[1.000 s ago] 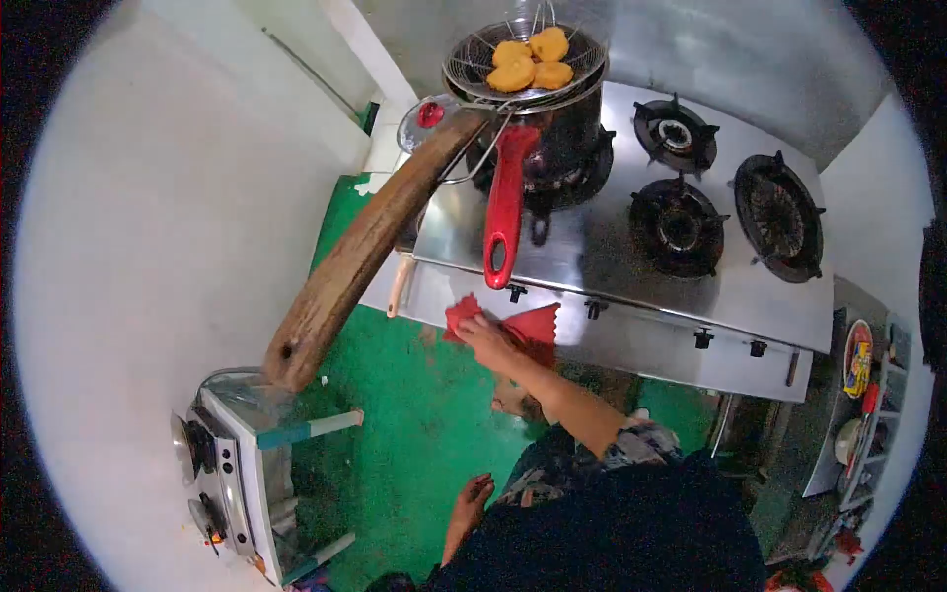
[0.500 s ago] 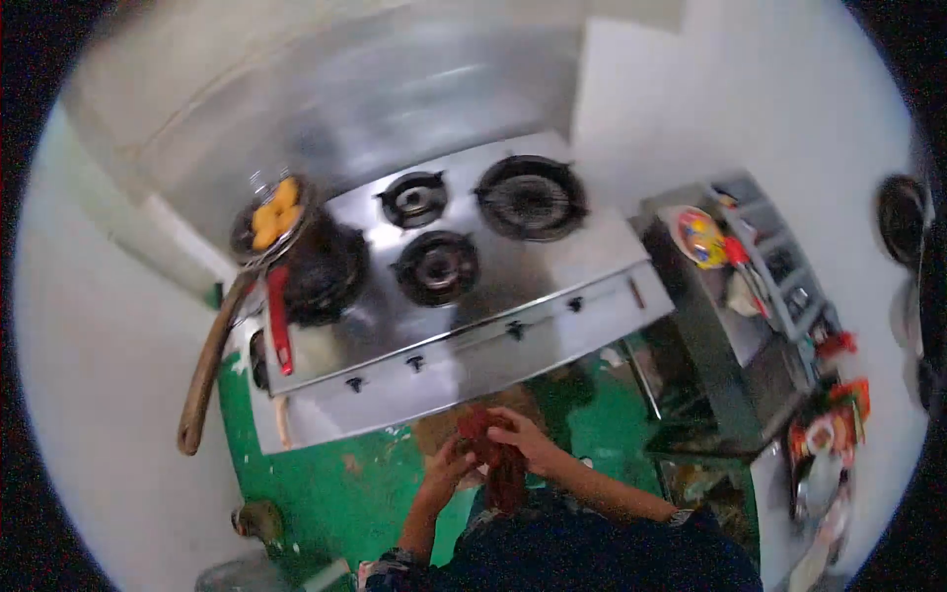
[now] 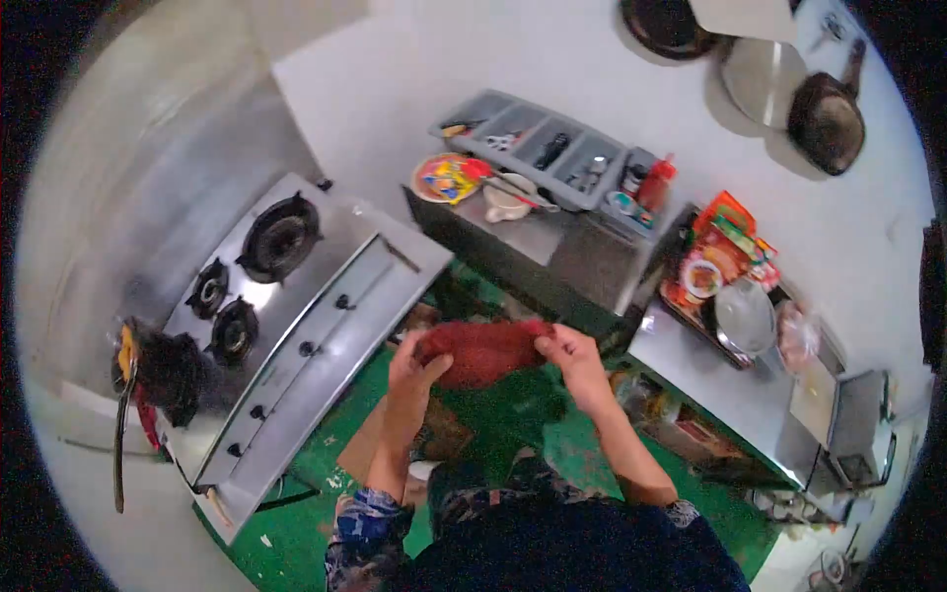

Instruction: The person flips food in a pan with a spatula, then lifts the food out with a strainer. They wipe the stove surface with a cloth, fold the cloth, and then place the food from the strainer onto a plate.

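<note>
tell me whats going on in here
A person stands in a kitchen holding a red cloth stretched between both hands: the left hand grips one end and the right hand the other, above the green floor. The gas stove is to their left, with a dark pot on it. A steel counter lies ahead.

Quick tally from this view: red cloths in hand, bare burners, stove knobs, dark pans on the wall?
Red cloth: 1, gripped by left hand and right hand
Bare burners: 3
Stove knobs: 4
Dark pans on the wall: 2
Total: 10
</note>
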{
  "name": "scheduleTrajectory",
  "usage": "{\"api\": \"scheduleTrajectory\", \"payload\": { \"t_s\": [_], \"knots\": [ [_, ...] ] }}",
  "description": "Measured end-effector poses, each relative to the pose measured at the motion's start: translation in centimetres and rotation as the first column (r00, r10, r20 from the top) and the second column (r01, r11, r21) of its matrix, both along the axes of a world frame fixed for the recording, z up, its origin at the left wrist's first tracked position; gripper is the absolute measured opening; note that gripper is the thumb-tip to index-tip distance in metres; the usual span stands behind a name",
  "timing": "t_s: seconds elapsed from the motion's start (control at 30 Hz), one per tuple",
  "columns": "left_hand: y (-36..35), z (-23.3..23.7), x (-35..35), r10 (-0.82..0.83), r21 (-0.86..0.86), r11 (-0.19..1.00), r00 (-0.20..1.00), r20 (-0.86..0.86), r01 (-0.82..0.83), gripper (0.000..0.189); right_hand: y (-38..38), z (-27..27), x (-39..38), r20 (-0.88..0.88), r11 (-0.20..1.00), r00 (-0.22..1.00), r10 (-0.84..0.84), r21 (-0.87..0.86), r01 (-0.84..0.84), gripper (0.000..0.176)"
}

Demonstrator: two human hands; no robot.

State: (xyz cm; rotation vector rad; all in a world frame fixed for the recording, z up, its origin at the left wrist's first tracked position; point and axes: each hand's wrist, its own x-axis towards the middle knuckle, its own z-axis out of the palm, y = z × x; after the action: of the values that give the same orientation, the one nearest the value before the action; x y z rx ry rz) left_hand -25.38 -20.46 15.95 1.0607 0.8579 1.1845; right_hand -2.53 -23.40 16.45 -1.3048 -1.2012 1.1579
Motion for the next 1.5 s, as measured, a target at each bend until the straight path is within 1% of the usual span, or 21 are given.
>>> {"api": "scheduleTrajectory", "payload": {
  "t_s": [0.07, 0.17, 0.23, 0.3, 0.4, 0.47, 0.57, 0.63, 0.7, 0.8, 0.87, 0.93, 0.97, 1.03, 1.1, 1.17, 1.23, 1.3, 1.37, 1.43, 1.5],
  "knots": [
    [0.2, 2.5, 4.5, -0.059, 0.002, 0.998, 0.998, -0.030, 0.059, 0.026, -1.1, 0.6, 4.4, 0.052, 0.997, 0.996, -0.075, 0.004, 0.075, 0.019],
    [0.5, 2.8, 8.6, -0.148, 0.045, 0.987, 0.980, -0.131, 0.155, 0.020, -3.3, 2.5, 8.6, -0.114, 0.987, 0.983, -0.141, 0.062, 0.149, 0.017],
    [0.6, 1.9, 10.4, -0.193, 0.082, 0.974, 0.960, -0.204, 0.213, 0.018, -5.2, 2.0, 11.3, 0.182, 0.979, 0.963, -0.197, 0.081, 0.185, 0.015],
    [0.5, 0.7, 11.9, -0.235, 0.121, 0.948, 0.904, -0.358, 0.294, 0.015, -6.9, 0.9, 12.8, 0.198, 0.974, 0.953, -0.228, 0.054, 0.222, 0.015],
    [0.5, 0.1, 14.4, -0.310, 0.027, 0.946, 0.926, -0.214, 0.323, 0.015, -8.1, 1.2, 13.7, 0.292, 0.941, 0.895, -0.337, 0.139, 0.309, 0.019],
    [0.5, 0.9, 16.4, -0.365, -0.040, 0.931, 0.920, -0.144, 0.363, 0.015, -7.7, 1.2, 13.3, 0.414, 0.761, 0.640, -0.647, 0.399, 0.511, 0.019],
    [1.4, 1.9, 19.1, -0.429, -0.075, 0.903, 0.894, -0.130, 0.423, 0.015, -6.9, 1.6, 10.9, 0.246, 0.615, 0.567, -0.786, 0.395, 0.682, 0.018],
    [1.5, 1.9, 20.6, -0.470, -0.066, 0.882, 0.861, -0.193, 0.467, 0.015, -6.3, 1.9, 9.9, 0.340, 0.642, 0.546, -0.766, 0.454, 0.618, 0.019],
    [1.7, 2.2, 21.8, -0.474, 0.056, 0.851, 0.810, -0.345, 0.522, 0.017, -4.9, 2.7, 9.3, 0.221, 0.720, 0.698, -0.681, 0.374, 0.584, 0.022],
    [2.6, 2.9, 22.3, -0.436, 0.164, 0.796, 0.741, -0.510, 0.582, 0.018, -3.2, 3.1, 9.9, 0.246, 0.682, 0.640, -0.728, 0.361, 0.636, 0.020],
    [3.9, 0.9, 22.7, -0.466, 0.162, 0.782, 0.737, -0.489, 0.602, 0.017, -2.5, 2.0, 10.5, 0.257, 0.654, 0.603, -0.755, 0.363, 0.664, 0.019],
    [5.1, 0.5, 23.0, -0.497, 0.161, 0.766, 0.731, -0.467, 0.623, 0.017, -1.9, 1.0, 11.4, 0.033, 0.703, 0.717, -0.696, 0.233, 0.672, 0.010],
    [5.6, 0.5, 23.2, -0.538, 0.131, 0.758, 0.726, -0.428, 0.639, 0.016, -1.9, 0.8, 11.6, 0.034, 0.691, 0.704, -0.709, 0.233, 0.684, 0.010],
    [6.5, 0.4, 23.5, -0.594, 0.096, 0.735, 0.706, -0.386, 0.671, 0.015, -2.0, 1.6, 11.6, -0.392, 0.666, 0.590, -0.706, -0.081, 0.742, 0.010],
    [7.8, -0.6, 24.2, -0.613, 0.061, 0.790, 0.789, 0.038, 0.610, 0.014, -2.3, 0.9, 13.1, -0.335, 0.621, 0.575, -0.746, -0.041, 0.783, 0.006],
    [9.2, -0.6, 24.4, -0.587, -0.029, 0.807, 0.807, 0.070, 0.590, 0.013, -2.9, 0.3, 14.5, -0.378, 0.455, 0.462, -0.802, 0.115, 0.883, 0.008],
    [10.3, 1.3, 24.0, -0.585, -0.170, 0.781, 0.799, 0.137, 0.601, 0.015, -4.5, 1.5, 15.6, -0.427, 0.396, 0.413, -0.804, 0.133, 0.909, 0.008],
    [11.8, 2.3, 23.3, -0.670, -0.217, 0.717, 0.740, 0.047, 0.663, 0.013, -6.4, 0.9, 17.6, -0.370, 0.298, 0.327, -0.869, 0.135, 0.945, 0.011],
    [13.1, 2.4, 23.0, -0.664, -0.115, 0.748, 0.738, -0.120, 0.654, 0.010, -8.5, 1.8, 18.6, -0.286, 0.282, 0.327, -0.900, 0.189, 0.941, 0.014],
    [14.4, 2.6, 22.9, -0.664, -0.129, 0.746, 0.743, -0.077, 0.654, 0.010, -10.1, 2.9, 18.9, -0.200, 0.275, 0.325, -0.924, 0.242, 0.930, 0.016],
    [15.2, 3.3, 22.8, -0.635, 0.115, 0.739, 0.743, -0.210, 0.664, 0.015, -11.5, 4.2, 18.7, -0.071, 0.267, 0.297, -0.952, 0.276, 0.923, 0.018]
  ]
}}
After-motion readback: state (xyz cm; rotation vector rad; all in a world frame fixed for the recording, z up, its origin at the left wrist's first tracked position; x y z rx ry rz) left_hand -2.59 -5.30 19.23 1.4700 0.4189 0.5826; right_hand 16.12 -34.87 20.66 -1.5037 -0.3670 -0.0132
